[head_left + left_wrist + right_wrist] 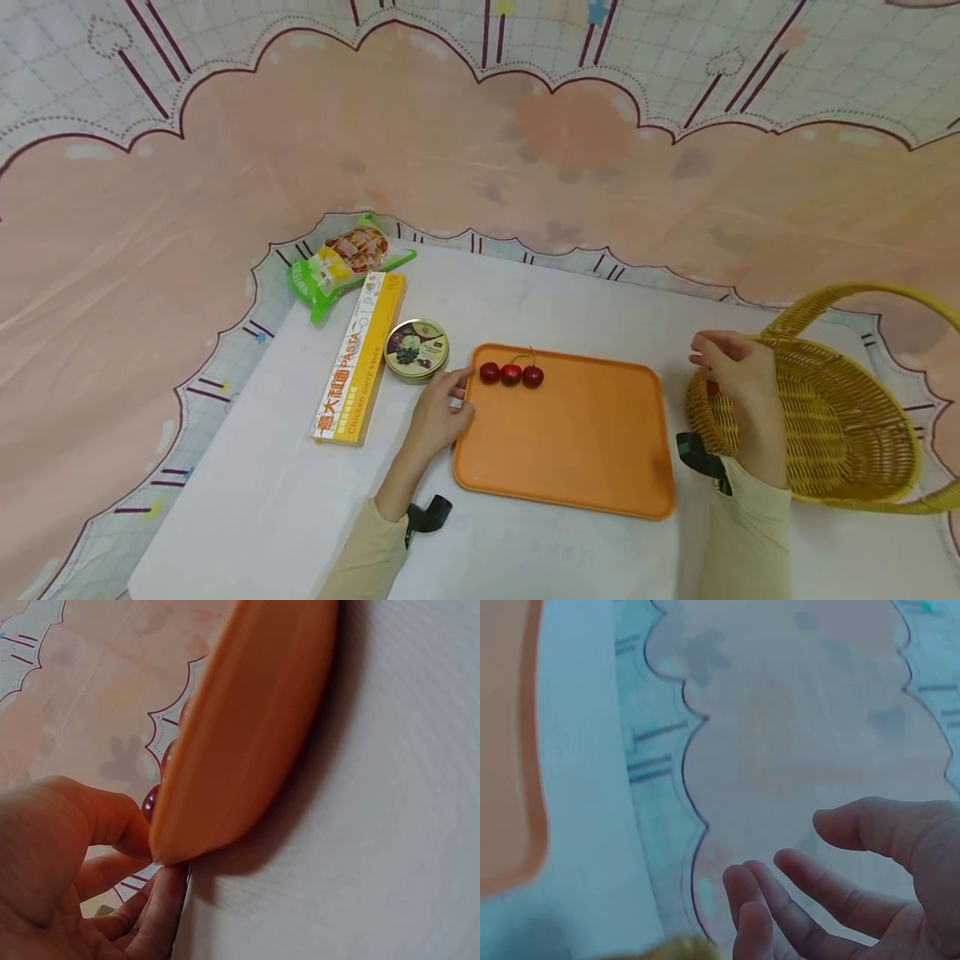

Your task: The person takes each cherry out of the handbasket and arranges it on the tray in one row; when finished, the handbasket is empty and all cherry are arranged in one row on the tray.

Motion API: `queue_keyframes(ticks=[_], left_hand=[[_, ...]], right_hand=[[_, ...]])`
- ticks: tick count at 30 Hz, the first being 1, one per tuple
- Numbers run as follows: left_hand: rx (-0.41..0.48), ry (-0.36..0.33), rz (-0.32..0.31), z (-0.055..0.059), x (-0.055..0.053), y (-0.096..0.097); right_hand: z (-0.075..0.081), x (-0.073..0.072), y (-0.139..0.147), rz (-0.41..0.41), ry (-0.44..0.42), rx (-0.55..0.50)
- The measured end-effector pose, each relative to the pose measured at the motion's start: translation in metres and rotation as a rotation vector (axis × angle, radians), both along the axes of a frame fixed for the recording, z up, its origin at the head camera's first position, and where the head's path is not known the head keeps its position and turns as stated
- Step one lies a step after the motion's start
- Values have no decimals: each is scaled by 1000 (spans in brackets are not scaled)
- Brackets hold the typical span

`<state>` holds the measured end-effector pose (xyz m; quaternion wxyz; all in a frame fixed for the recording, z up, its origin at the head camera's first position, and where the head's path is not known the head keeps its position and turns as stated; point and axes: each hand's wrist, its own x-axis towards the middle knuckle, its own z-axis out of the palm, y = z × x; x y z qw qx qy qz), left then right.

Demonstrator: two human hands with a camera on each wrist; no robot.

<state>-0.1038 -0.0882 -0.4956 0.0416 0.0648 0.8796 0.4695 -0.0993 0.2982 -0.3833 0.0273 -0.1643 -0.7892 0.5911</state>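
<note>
My left hand point(440, 410) is at the left edge of an orange tray point(570, 450), its thumb and fingertips touching the rim. Three dark red cherries point(511, 375) lie in a row in the tray's far left corner. From the left wrist view, the tray's side point(240, 735) shows close up, with cherries point(151, 801) peeking over the rim. Over the left side of a yellow wicker basket point(862, 417) hovers my right hand point(738, 375). Its fingers point(810, 900) are loosely bent and hold nothing. A bit of something red point(712, 387) shows below that hand.
Left of the tray stand a round tin point(416, 348), a long yellow and white pasta box point(360, 358) and a green snack bag point(345, 262). The basket's tall handle point(862, 292) arches up at the right. Patterned cloth point(450, 167) hangs behind the white table.
</note>
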Motion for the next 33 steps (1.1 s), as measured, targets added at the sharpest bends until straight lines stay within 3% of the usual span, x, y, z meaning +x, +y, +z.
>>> queue_keyframes(ticks=[7, 15, 19, 24, 33], left_hand=[[7, 7, 0, -1, 1, -2], [13, 12, 0, 0, 0, -3], [24, 21, -9, -1, -1, -3], [27, 47, -22, -3, -1, -3], [33, 49, -15, -3, 0, -3]], right_hand=[[-4, 6, 43, -87, -22, -206], [-7, 4, 73, -197, -73, -224], [-12, 0, 83, -197, -128, -223], [-20, -2, 93, -178, -195, -155], [-28, -10, 102, -61, -344, 94]])
